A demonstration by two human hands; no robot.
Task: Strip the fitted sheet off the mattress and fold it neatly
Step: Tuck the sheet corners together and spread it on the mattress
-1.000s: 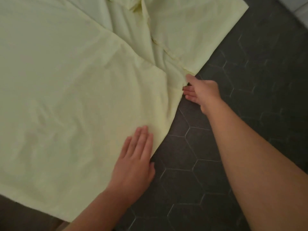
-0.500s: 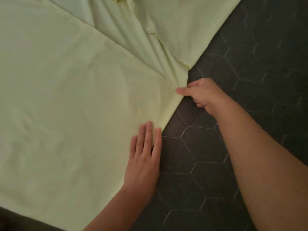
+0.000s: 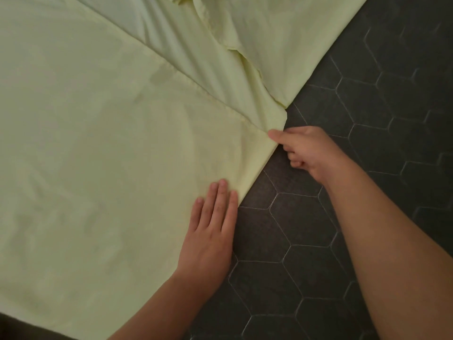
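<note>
At the sheet [image 3: 103,148] corner, right hand [image 3: 310,153] has seemingly closed, pinching.

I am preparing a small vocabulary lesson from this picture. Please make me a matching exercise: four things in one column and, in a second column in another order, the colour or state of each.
Column 1
1. left hand
2. right hand
3. sheet
4. floor

Column 2
a. dark hexagonal tiles
b. lies flat on the sheet, fingers straight and together
c. pale yellow, spread out, with folds at the top
d. at the sheet's edge, forefinger stretched out, other fingers curled

Pairs: 1-b; 2-d; 3-c; 4-a
</note>
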